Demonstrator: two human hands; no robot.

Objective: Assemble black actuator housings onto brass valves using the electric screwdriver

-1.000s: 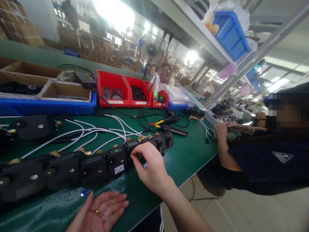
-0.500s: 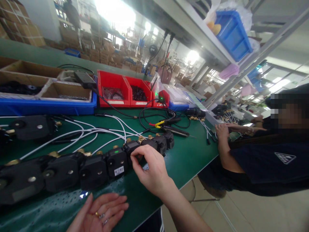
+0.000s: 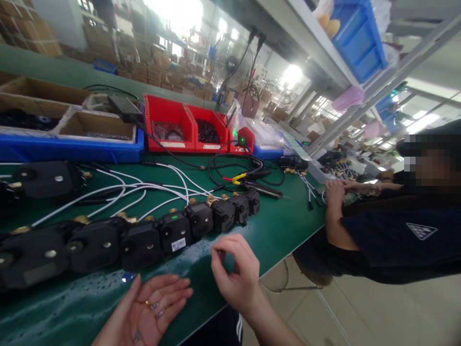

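Observation:
My left hand [image 3: 154, 307] is palm up with its fingers stretched out, low in the view. Small silvery pieces, perhaps screws, lie on its fingers and palm; a gold-coloured ring-like bit shows beside them. My right hand [image 3: 237, 271] is closed in a pinch, thumb against forefinger, over the near table edge. Whatever is between those fingertips, if anything, is too small to make out. Beyond both hands runs a row of black housings with brass fittings, among them one with a white label [image 3: 175, 233] and another [image 3: 200, 218] to its right. Neither hand touches them.
White cables [image 3: 144, 185] lie behind the row. A black pen-shaped electric screwdriver [image 3: 262, 189] rests on the green table [image 3: 281, 230]. Red bins [image 3: 169, 137] and a blue tray [image 3: 72, 154] hold small parts. At right sits a co-worker [image 3: 389, 240], hands on the table.
My right hand has drawn back from the housings toward the near table edge, still pinched. My left hand has stayed nearly in place, palm up. The view has shifted slightly.

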